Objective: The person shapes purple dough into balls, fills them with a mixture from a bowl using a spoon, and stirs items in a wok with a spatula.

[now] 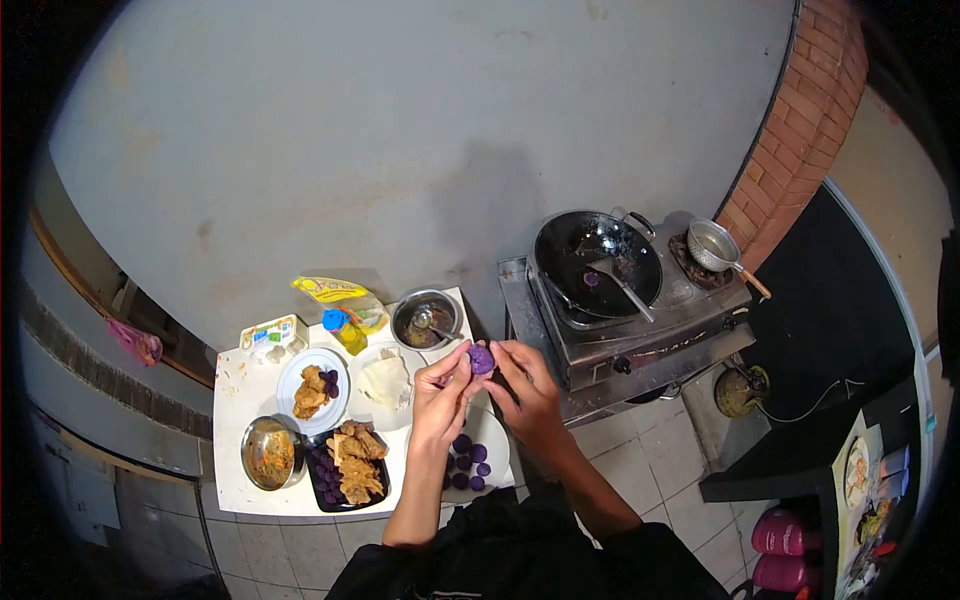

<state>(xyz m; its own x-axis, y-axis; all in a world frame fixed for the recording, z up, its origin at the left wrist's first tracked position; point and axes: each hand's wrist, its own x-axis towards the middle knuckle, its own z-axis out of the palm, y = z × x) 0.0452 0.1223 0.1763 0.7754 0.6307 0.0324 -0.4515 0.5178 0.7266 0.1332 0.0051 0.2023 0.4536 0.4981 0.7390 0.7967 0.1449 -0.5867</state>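
A round purple dough ball [481,360] is held up between both my hands, above the right edge of the white table. My left hand [440,388] is closed, its thumb and fingertips against the ball's left side. My right hand [524,385] pinches it from the right with bent fingers. Below my hands, a white plate [498,440] carries several purple balls [463,444] of differing size; my left forearm partly hides it. Left of my hands, a plate [408,415] holds pale, flat wrapper sheets [384,383].
The table [232,400] bears a steel pot with a ladle [424,318], an oil bottle [347,333], a plate of fried food [312,390], a black tray [350,505] and a steel bowl [268,452]. Right, the stove [650,345] supports a wok [570,245] with a spatula [628,287] and a saucepan [712,243].
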